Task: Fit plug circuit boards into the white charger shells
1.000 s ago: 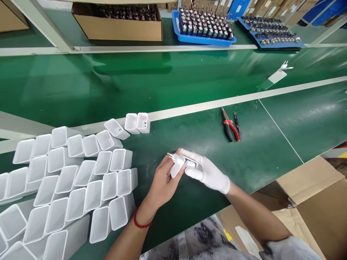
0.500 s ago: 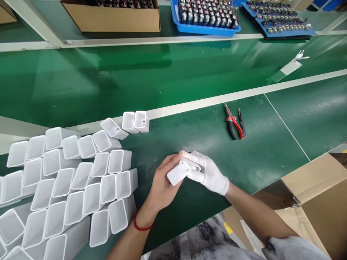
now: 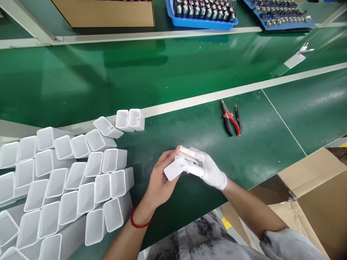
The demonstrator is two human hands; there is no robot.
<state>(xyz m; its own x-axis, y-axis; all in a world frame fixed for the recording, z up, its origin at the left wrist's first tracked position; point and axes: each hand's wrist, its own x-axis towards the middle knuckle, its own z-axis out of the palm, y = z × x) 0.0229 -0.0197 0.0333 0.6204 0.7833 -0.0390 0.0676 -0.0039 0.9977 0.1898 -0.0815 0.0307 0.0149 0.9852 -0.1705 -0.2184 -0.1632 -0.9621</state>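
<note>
Both hands meet over the green bench, round a small white plastic case. My left hand (image 3: pixel 162 180), bare with a red string at the wrist, is closed on the case from the left. White-gloved, my right hand (image 3: pixel 207 168) grips it from the right, its fingers along the upper and lower sides. A flat white end piece (image 3: pixel 174 169) with rounded corners faces me and sits at an angle to the white case (image 3: pixel 189 159) behind it. How the two parts join is hidden by the fingers.
Many open white plastic housings (image 3: pixel 69 206) lie in rows at left. Red-and-black pliers (image 3: pixel 230 121) and black tweezers (image 3: pixel 238 119) lie ahead. An open cardboard box (image 3: pixel 311 177) stands at right. On the shelf are a blue tray (image 3: pixel 203 24) of battery packs and a cardboard box (image 3: pixel 108 14).
The end piece now stands at a wider angle from the case between my hands. The whole view has shifted slightly, moving the bench things a little left and up.
</note>
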